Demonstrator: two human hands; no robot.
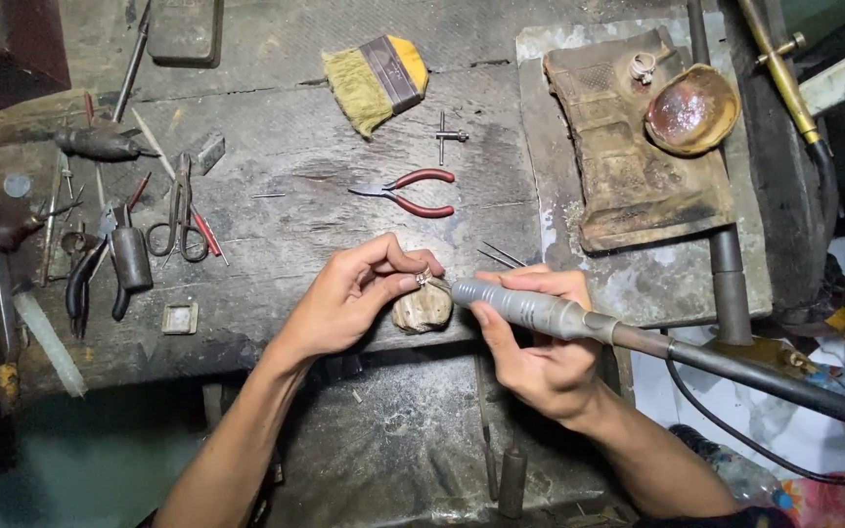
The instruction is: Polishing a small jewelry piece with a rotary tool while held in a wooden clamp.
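Note:
My left hand (354, 298) pinches a small silver ring (423, 277) between thumb and fingers, resting it on a worn wooden bench peg (423, 308) at the bench's front edge. My right hand (540, 347) grips a grey rotary handpiece (520, 307) like a pen, its tip pointing left at the ring. A dark flexible shaft (755, 376) runs from the handpiece off to the right.
On the scarred workbench (286, 176) lie red-handled pliers (413, 191), a yellow-handled brush (376, 80), scissors (180, 220), black pliers (110, 264) and several small tools at left. A charred block (628, 166) with a reddish bowl (691, 110) and another ring (644, 66) sits at right, beside a brass torch (779, 68).

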